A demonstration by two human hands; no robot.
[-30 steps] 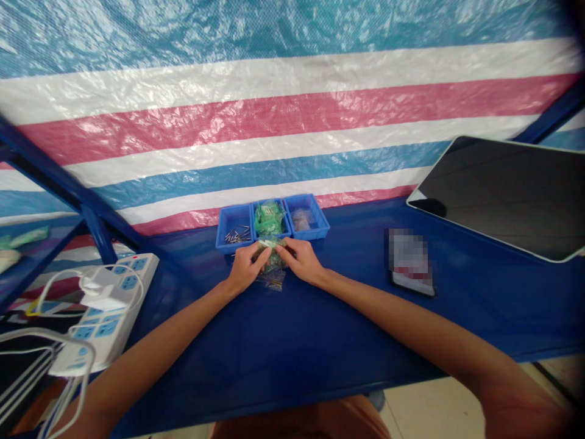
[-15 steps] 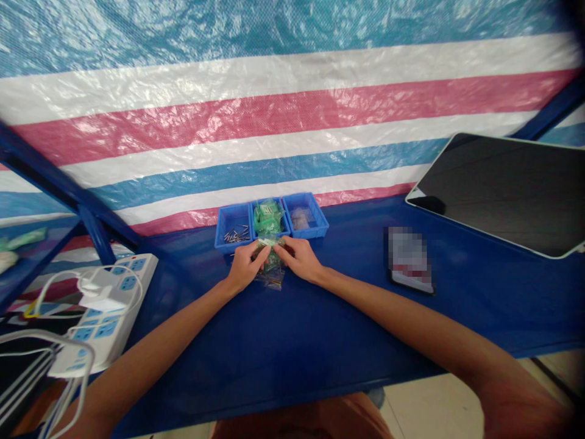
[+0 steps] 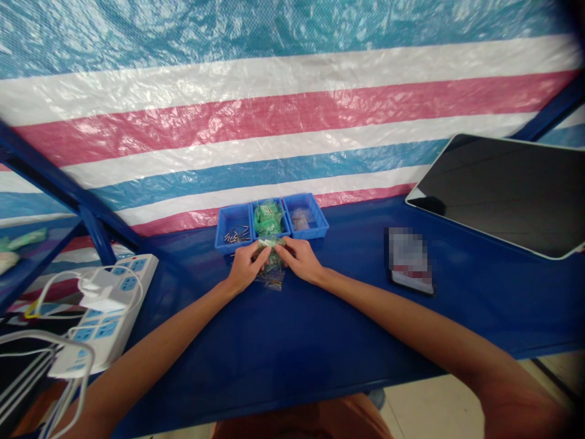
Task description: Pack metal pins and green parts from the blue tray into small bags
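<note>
**Striped blue, white and red plastic sheeting behind a glossy dark-blue table**

Close together over the table, the left hand and the right hand both pinch a crinkled, clear plastic packet, thumbs and fingers closed on its upper part. It sits between them, its lower end, with thin brass-coloured pieces inside, hanging out toward the person; whether it is one packet or several cannot be told.

Just beyond the hands stands a row of three blue plastic bins. Thin silvery metal rods lie in the left one, a bright green plastic-wrapped bundle fills the middle one, and small clear bags lie in the right one.

Well left of the left hand is a long white power strip with light-blue sockets. Right of the right hand lies a dark-edged flat slab, its face blurred; farther right, a black, white-rimmed screen.
</note>
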